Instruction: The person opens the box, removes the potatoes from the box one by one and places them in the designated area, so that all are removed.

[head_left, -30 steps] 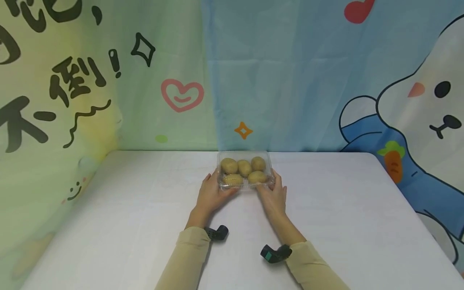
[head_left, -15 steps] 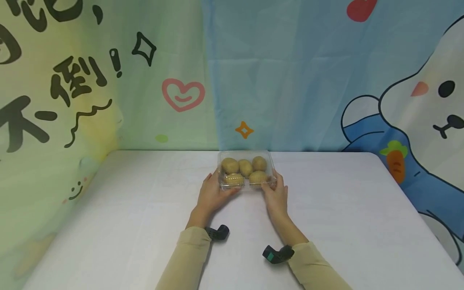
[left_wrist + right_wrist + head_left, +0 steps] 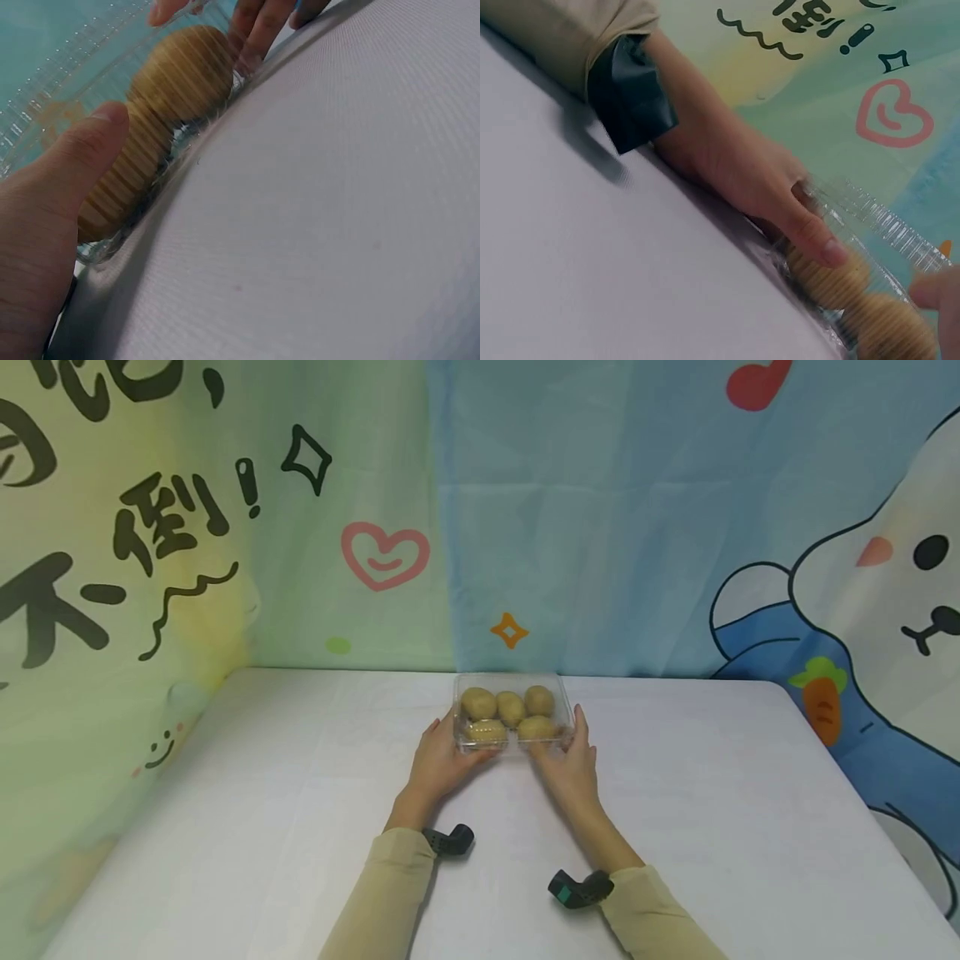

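Left hand (image 3: 439, 760) and right hand (image 3: 567, 770) round a clear plastic punnet (image 3: 497, 681)

Near the far edge of the white table (image 3: 705, 802), the punnet is grasped at its two sides, one hand at each. Inside, five potatoes (image 3: 478, 703) are seen, three behind two.

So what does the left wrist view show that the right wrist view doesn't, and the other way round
Only the left wrist view shows several fingers of the right hand at the far end of the clear ribbed plastic container.

Only the right wrist view shows a beige fabric sleeve, black lettering and a pink heart outline.

Both share the container, yellow-brown potato-like ovals inside it, the white table, the left hand and part of the right.
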